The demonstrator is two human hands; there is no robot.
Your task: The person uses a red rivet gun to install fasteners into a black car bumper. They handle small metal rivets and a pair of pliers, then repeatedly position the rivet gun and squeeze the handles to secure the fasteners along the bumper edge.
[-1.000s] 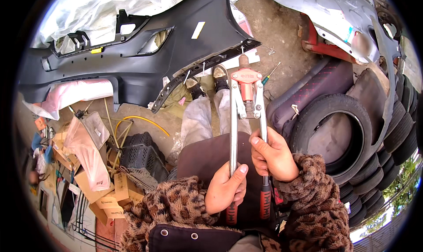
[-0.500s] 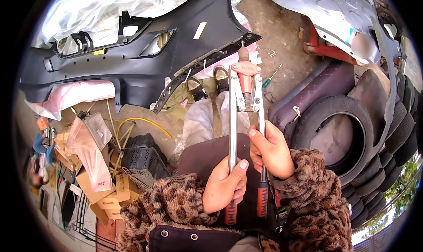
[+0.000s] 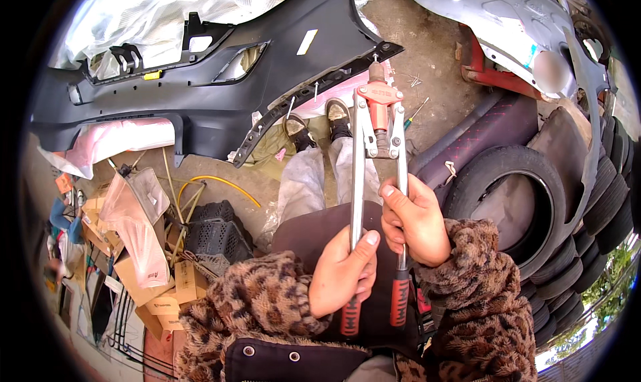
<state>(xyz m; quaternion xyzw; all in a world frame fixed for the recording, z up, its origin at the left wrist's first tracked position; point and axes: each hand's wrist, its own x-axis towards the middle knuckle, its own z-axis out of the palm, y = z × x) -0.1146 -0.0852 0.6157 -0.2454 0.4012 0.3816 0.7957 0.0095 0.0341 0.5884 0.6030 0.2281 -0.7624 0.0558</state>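
While the left hand (image 3: 342, 276) has its fingers curled round one silver lever (image 3: 358, 188) of a long-handled hand riveter with a red metal head (image 3: 379, 95), the right hand (image 3: 418, 225) is wrapped round the other one. So, two levers, two red-and-black grips (image 3: 399, 302) poking out below, and a pretty narrow gap between them. The nose is right by the right-hand corner of a big black plastic bumper (image 3: 280, 55), at its edge strip, with a short silver stem showing between them. Two more slim silver pins (image 3: 316, 90) stick up along that edge, further left.

Container-wise: one black plastic mesh crate (image 3: 230, 240) on the concrete floor (image 3: 434, 21), can't tell what's in it. Left of that, at least three brown cardboard boxes (image 3: 189, 285), insides hidden too.

Also on the floor: one green-handled screwdriver (image 3: 408, 123) and a few loose thin pins (image 3: 415, 81). Off right, one big black tyre (image 3: 464, 188) in front of several more (image 3: 594, 215), too overlapped to count.
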